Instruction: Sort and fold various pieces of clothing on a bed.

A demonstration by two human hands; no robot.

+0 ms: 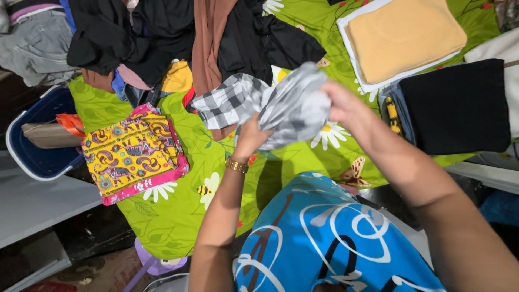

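Head view showed both hands raised over a counter covered by a green floral sheet (178, 211). The left hand (253, 136) was closed on the underside of a grey patterned garment (294, 105), and the right hand (346, 108) gripped its right edge; the garment was bunched between them, held above the sheet and not yet laid flat. A gold bracelet (237, 165) sat on the left wrist.

Progress, judged from the layout: part of the folding appeared complete. A folded yellow and pink patterned cloth (135, 154) lay at the left of the sheet. A folded tan cloth (405, 35) rested on a white one at upper right, and a folded black garment (457, 105) lay just below it on top of other folded pieces. A good share remained: a loose heap of dark clothes (162, 38) covered the top of the sheet, with a brown cloth (208, 48) and a black-and-white checked cloth (227, 100) trailing from it toward the hands.

Containers: one blue basket (32, 157) stood off the left edge of the counter. It held a beige item and something orange; whatever else it contained could not be made out.
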